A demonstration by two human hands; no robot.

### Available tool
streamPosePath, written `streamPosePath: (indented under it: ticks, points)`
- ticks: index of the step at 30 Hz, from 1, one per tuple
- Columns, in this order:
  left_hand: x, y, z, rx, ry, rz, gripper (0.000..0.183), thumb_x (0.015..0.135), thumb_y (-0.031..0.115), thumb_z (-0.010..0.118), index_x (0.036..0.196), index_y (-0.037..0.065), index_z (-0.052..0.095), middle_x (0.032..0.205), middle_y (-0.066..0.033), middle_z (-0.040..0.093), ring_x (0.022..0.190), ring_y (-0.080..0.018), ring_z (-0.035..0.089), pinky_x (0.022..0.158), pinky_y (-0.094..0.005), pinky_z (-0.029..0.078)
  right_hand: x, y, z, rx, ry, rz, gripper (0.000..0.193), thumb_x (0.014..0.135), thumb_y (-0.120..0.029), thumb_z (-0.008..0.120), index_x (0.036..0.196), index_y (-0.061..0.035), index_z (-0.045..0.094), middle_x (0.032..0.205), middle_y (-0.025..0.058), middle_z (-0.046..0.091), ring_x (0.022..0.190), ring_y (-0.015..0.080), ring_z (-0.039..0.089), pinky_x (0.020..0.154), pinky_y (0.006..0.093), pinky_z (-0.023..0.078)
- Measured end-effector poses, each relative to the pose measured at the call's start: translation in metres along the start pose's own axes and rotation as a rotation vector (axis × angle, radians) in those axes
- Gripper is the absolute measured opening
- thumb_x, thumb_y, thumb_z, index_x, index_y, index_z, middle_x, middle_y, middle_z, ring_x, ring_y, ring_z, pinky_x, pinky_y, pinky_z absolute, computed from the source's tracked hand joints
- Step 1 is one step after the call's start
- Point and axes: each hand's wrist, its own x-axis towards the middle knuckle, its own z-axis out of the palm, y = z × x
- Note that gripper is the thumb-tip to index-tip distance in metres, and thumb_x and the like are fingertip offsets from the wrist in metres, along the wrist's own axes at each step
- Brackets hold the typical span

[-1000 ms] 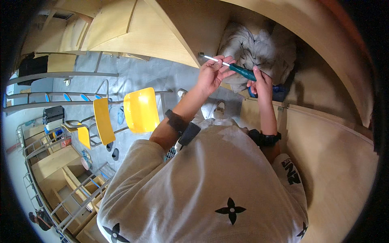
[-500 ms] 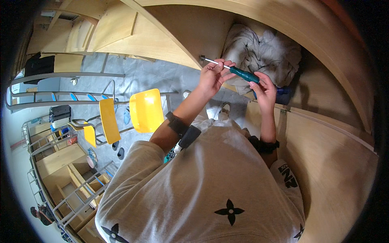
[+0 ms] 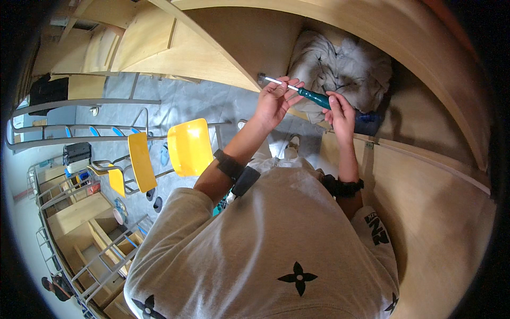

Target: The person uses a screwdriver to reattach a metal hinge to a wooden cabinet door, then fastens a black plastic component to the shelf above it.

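A screwdriver (image 3: 314, 98) with a dark green handle and a pale metal shaft is held between my two hands, tilted with its tip up and to the left. Thumb and fingers of my left hand (image 3: 273, 105) close around the shaft, partly covering it. My right hand (image 3: 341, 115) grips the rear end of the handle. The shaft's tip meets a small dark metal fitting (image 3: 261, 78) at the edge of a wooden door panel (image 3: 212, 49). Whether the tip sits in a screw is too small to tell.
Crumpled grey bedding (image 3: 340, 72) fills part of the wooden cabinet, with a dark blue item (image 3: 366, 123) beside it. Another wooden panel (image 3: 425, 212) stands at right. Yellow chairs (image 3: 188, 148) and a metal bed frame (image 3: 79, 139) are at left. A person (image 3: 56, 288) is at far lower left.
The fingers of my right hand have closed more tightly around the handle's end. The view has shifted slightly; my left hand stays at the shaft.
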Motion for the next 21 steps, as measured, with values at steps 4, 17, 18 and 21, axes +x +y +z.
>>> streamPosePath:
  ticks: [4, 17, 18, 21]
  points:
    - [0.001, 0.002, 0.0, 0.011, -0.015, 0.008, 0.017, 0.093, 0.009, 0.045, 0.108, 0.001, 0.047, 0.113, -0.0177, 0.055, 0.113, -0.0351, 0.052, 0.087, -0.047, 0.051, 0.005, -0.002, 0.0, -0.007, -0.03, 0.13, 0.031, 0.094, -0.031, 0.049, 0.104, -0.0036, 0.06, 0.059, 0.0002, 0.052, 0.045, 0.0054, 0.044, 0.04, 0.0196, 0.032]
    - [0.003, 0.004, 0.004, 0.029, 0.051, 0.036, 0.016, 0.093, 0.006, 0.044, 0.106, -0.003, 0.046, 0.112, -0.0219, 0.053, 0.109, -0.0381, 0.054, 0.084, -0.05, 0.053, -0.008, 0.008, -0.01, -0.043, -0.144, -0.142, 0.037, 0.082, 0.0, 0.061, 0.117, -0.005, 0.052, 0.091, 0.001, 0.059, 0.074, 0.0032, 0.05, 0.064, 0.0156, 0.039]
    - [0.003, 0.004, 0.005, 0.021, 0.044, 0.042, 0.018, 0.094, 0.005, 0.042, 0.108, -0.005, 0.043, 0.111, -0.0232, 0.053, 0.107, -0.0386, 0.055, 0.083, -0.0493, 0.054, -0.009, 0.008, -0.009, -0.08, -0.124, -0.207, 0.035, 0.082, -0.001, 0.061, 0.116, -0.0047, 0.053, 0.091, 0.0007, 0.059, 0.074, 0.0034, 0.05, 0.064, 0.0159, 0.039]
    - [0.002, 0.002, 0.003, 0.016, 0.046, 0.043, 0.019, 0.094, 0.006, 0.042, 0.109, -0.005, 0.042, 0.112, -0.0234, 0.052, 0.108, -0.0389, 0.054, 0.084, -0.0495, 0.053, -0.01, 0.011, -0.011, -0.154, -0.09, -0.236, 0.034, 0.083, -0.001, 0.062, 0.115, -0.0044, 0.055, 0.091, 0.0007, 0.06, 0.074, 0.0039, 0.051, 0.064, 0.0158, 0.039]
